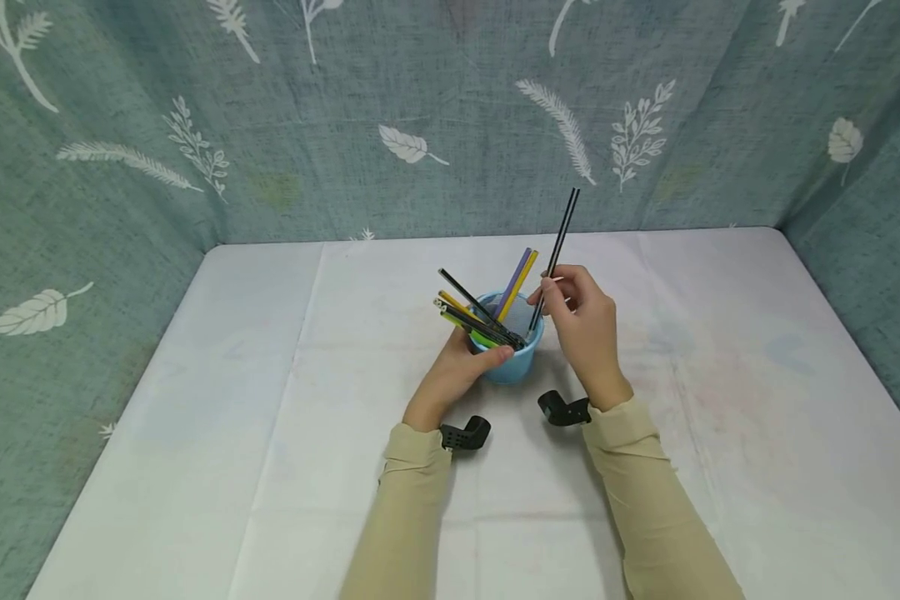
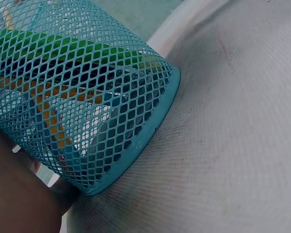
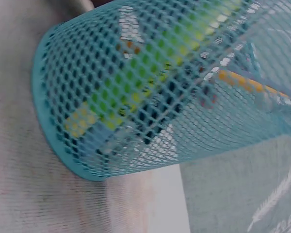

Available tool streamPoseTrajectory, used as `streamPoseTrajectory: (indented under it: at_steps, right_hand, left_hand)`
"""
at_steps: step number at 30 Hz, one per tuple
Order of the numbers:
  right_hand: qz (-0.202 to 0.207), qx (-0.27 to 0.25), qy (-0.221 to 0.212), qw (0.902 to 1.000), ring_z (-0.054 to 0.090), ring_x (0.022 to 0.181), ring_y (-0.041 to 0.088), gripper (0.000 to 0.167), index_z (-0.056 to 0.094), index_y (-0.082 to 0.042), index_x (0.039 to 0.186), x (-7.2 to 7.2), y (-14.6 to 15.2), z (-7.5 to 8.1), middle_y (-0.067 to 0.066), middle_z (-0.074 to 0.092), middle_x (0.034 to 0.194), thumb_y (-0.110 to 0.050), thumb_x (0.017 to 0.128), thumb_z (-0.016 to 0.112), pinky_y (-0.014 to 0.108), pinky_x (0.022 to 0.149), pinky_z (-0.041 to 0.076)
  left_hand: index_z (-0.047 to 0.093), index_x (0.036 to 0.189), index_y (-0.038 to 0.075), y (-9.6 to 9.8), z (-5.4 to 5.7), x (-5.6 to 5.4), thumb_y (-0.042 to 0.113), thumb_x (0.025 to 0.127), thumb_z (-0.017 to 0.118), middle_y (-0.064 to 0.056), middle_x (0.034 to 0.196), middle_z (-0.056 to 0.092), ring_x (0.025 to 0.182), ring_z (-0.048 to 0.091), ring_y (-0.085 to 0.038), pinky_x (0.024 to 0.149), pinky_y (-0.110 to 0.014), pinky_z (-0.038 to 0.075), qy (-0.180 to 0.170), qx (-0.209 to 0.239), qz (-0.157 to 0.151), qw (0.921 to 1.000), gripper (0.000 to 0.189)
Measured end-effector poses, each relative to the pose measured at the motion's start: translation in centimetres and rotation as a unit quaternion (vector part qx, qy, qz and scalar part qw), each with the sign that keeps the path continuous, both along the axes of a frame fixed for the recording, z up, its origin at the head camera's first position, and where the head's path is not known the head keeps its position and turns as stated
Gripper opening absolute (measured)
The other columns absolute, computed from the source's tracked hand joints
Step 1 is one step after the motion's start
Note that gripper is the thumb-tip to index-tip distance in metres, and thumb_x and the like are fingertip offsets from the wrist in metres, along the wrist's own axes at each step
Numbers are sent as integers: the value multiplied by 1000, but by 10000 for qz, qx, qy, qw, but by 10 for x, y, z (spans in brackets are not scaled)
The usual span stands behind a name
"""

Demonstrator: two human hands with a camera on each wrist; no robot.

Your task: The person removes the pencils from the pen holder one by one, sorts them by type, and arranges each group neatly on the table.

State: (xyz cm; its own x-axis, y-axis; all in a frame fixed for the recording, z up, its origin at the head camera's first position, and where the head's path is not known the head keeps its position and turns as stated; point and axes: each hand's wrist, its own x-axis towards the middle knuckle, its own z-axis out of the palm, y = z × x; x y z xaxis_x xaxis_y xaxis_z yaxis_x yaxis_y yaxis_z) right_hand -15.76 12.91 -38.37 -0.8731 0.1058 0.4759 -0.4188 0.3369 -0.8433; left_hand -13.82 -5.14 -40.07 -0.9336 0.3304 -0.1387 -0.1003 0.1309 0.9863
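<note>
A light-blue mesh pencil cup [image 1: 515, 365] stands on the white cloth, its base ring [image 2: 155, 124] at the cloth in the left wrist view. My left hand [image 1: 453, 371] grips the cup from the left, thumb near the rim and other fingers mostly hidden behind it. Between thumb and fingers, my right hand [image 1: 585, 329] pinches two slim black pencils [image 1: 562, 233]. They lean up and right, lower ends inside the cup's right rim. Several black pencils [image 1: 468, 292], a purple pencil [image 1: 516, 275], a yellow pencil [image 1: 523, 279] and a green item [image 3: 150, 63] are in the cup.
A white cloth [image 1: 330, 500] with fold lines covers the table. Grey-green curtains with white leaf prints [image 1: 412, 146] hang behind and along both sides. Each wrist wears a small black camera [image 1: 465, 435].
</note>
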Motion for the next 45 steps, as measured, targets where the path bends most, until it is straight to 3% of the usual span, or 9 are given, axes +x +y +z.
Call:
streamPoseTrajectory:
  at_steps: [5, 13, 17, 20, 22, 32, 36, 42, 45]
  right_hand:
    - [222, -1001, -378, 9940, 48, 52, 21, 25, 55, -8, 104, 0, 7, 5, 9, 64, 75, -29, 92, 50, 30, 43, 34]
    - [559, -2489, -523, 9655, 45, 49, 23, 24, 51, -4, 112, -2, 20, 10, 17, 60, 75, -19, 94, 47, 25, 41, 38]
    - [679, -2808, -577, 9556, 42, 46, 22, 24, 51, -3, 112, 0, 27, 10, 18, 59, 74, -18, 94, 46, 25, 40, 37]
    - [675, -2859, -605, 9539, 42, 46, 21, 22, 51, -2, 110, 1, 31, 10, 17, 58, 73, -17, 94, 46, 25, 39, 36]
    - [667, -2853, -607, 9542, 42, 46, 21, 21, 51, -2, 108, 1, 34, 10, 17, 58, 73, -15, 94, 45, 25, 39, 35]
    - [670, -2835, -696, 9541, 41, 47, 21, 23, 51, 0, 100, 0, 44, 13, 17, 56, 74, -21, 95, 45, 25, 39, 36]
    - [626, -2810, -711, 9550, 40, 47, 21, 31, 50, 5, 99, -2, 49, 7, 18, 56, 75, -26, 93, 47, 26, 39, 36]
    - [823, -2878, -861, 9502, 44, 48, 24, 34, 53, 6, 102, -25, 72, -32, 19, 57, 80, -27, 91, 52, 32, 38, 37]
    - [759, -2685, -948, 9556, 45, 50, 26, 34, 56, 2, 107, -36, 83, -54, 21, 57, 83, -28, 90, 55, 34, 38, 38]
  left_hand:
    - [33, 134, 12, 0, 0, -1, 29, 80, 67, -4, 129, 42, 120, 38, -15, 100, -34, 27, 39, -108, 8, 9999, 66]
    - [33, 134, 12, 0, 2, 1, 29, 80, 67, -4, 129, 42, 120, 37, -14, 100, -34, 27, 41, -154, -12, 9999, 67]
    - [33, 134, 15, 0, -15, -4, 40, 75, 69, -2, 129, 42, 120, 37, -14, 100, -37, 27, 157, -159, 58, 9997, 73]
    - [34, 133, 18, 0, -29, -7, 47, 71, 70, -1, 128, 42, 119, 38, -14, 100, -39, 27, 245, -120, 90, 9996, 78]
    - [35, 133, 18, 0, -28, -7, 46, 72, 70, -1, 127, 43, 118, 38, -14, 100, -39, 28, 232, -94, 69, 9997, 76]
    - [31, 135, 12, -3, -3, 0, 35, 78, 68, -5, 131, 39, 121, 36, -16, 100, -38, 27, 123, -138, -104, 9998, 72]
    - [30, 136, 11, -3, -1, 0, 34, 79, 67, -6, 131, 39, 121, 36, -17, 99, -38, 28, 128, -142, -153, 9997, 72]
    - [30, 136, 14, -4, -15, -6, 41, 76, 68, -4, 131, 39, 121, 35, -15, 100, -37, 26, 102, -127, -99, 9998, 76]
    - [31, 136, 17, -3, -22, -9, 45, 73, 69, -2, 130, 40, 120, 36, -13, 100, -36, 27, 176, -185, -55, 9997, 78]
